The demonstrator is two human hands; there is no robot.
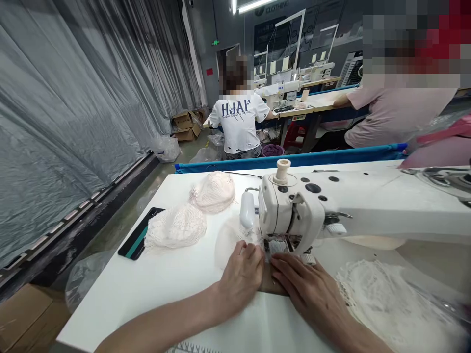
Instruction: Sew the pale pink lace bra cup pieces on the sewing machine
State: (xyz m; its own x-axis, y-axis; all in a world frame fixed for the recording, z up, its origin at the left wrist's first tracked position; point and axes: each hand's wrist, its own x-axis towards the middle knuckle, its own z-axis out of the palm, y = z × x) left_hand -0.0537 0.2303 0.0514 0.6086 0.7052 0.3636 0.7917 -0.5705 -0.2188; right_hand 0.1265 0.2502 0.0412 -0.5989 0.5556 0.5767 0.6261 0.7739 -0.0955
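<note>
At the needle end of a white sewing machine (287, 211), a sheer white lace piece (228, 240) spreads out to the left. My left hand (243, 274) is closed on its near edge, fingers curled and pressed together. My right hand (311, 289) lies flat with fingers stretched out, the tips just in front of the presser foot area. Between both hands shows a brownish flat patch (271, 283). The needle and the exact seam are hidden by the machine head and my fingers. A white rounded lamp (247, 211) hangs left of the head.
Two lace cup-shaped pieces, one white (176, 228) and one pinkish (214, 192), lie left on the white table (176, 299), by a dark flat object with a green stripe (139, 240). White lace (390, 294) is heaped at right. Beyond a blue rail (294, 158), co-workers sit.
</note>
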